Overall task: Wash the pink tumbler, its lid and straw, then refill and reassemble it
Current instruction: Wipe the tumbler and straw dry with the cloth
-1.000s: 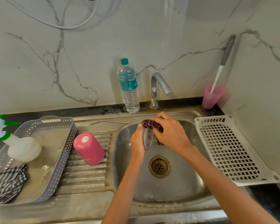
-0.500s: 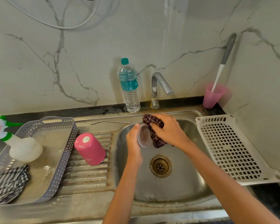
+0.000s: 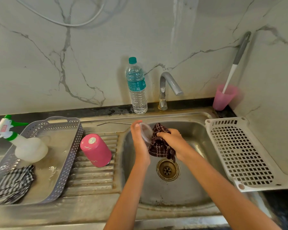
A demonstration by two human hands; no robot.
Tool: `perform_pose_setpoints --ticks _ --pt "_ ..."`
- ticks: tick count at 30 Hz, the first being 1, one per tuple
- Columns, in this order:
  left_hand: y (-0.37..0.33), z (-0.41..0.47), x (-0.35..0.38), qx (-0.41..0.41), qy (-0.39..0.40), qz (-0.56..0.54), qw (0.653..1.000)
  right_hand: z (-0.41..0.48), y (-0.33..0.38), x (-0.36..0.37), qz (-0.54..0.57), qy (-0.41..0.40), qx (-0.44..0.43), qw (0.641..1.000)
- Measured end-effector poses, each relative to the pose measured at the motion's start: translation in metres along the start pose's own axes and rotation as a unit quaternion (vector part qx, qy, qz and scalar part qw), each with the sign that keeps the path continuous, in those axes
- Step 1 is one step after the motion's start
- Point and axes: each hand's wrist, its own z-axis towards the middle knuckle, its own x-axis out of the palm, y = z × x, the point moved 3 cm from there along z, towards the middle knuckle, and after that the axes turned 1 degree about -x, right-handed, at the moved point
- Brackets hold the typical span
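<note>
Plastic lid (image 3: 146, 132), light and probably slippery, is gripped by its rim in the left hand (image 3: 139, 144) over the sink (image 3: 199, 130). Right hand (image 3: 174, 141) clutches a cloth (image 3: 160, 147).

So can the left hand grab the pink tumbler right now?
Probably not yet: the left hand grips the lid. The pink tumbler stands upside down on the drainboard beside it, nothing between, so once the lid is down it looks easy.

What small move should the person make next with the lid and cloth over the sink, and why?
Probably rotate the lid in the left hand so the cloth gripped by the right hand reaches a fresh part. The cloth is against the lid over the sink, and the pink tumbler stands inverted on the drainboard.
</note>
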Motion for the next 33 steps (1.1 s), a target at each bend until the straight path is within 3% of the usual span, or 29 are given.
perform_pose_setpoints --ticks 4,8,10,11,13,14,18,21,26,27,29,30,33 --pt "-0.01 0.012 0.006 0.101 0.061 0.113 0.987 -0.001 -0.004 0.003 0.098 0.068 0.095 0.988" --pt "-0.005 0.031 -0.001 0.126 0.085 0.188 0.97 -0.009 -0.006 -0.001 0.169 0.108 0.101 0.974" --pt "-0.003 0.035 -0.007 0.102 0.107 0.187 0.971 -0.003 -0.007 -0.005 0.074 0.06 0.022 0.995" --pt "-0.002 0.033 -0.008 0.086 0.131 0.179 0.971 0.002 -0.005 -0.009 -0.049 0.013 -0.057 0.997" --pt "0.001 0.026 -0.006 0.048 0.175 0.178 0.967 0.003 0.003 -0.007 -0.262 -0.048 -0.209 0.941" --pt "0.002 0.023 -0.005 0.032 0.182 0.184 0.965 0.002 0.005 -0.002 -0.294 -0.042 -0.256 0.92" --pt "-0.002 0.023 -0.005 -0.024 0.187 0.159 0.969 -0.004 0.006 0.012 -0.29 0.066 -0.327 0.897" --pt "-0.003 0.026 -0.013 -0.065 0.206 0.151 0.965 -0.005 0.011 0.011 -0.351 0.125 -0.359 0.856" --pt "0.002 0.027 -0.012 -0.199 0.136 0.143 0.96 -0.008 0.012 0.015 -0.58 0.079 -0.465 0.664" --pt "0.001 0.03 -0.009 -0.209 0.119 0.151 0.959 -0.006 0.009 0.017 -0.605 0.057 -0.471 0.64" --pt "-0.005 0.039 -0.004 -0.156 0.092 0.209 0.961 0.003 0.005 0.02 -0.616 0.009 -0.459 0.64" --pt "-0.009 0.046 -0.004 -0.094 0.08 0.279 0.952 0.007 0.004 0.018 -0.601 -0.014 -0.446 0.663" --pt "-0.021 0.071 -0.019 0.066 -0.013 0.522 0.85 0.019 -0.001 0.006 -0.535 -0.043 -0.399 0.744"
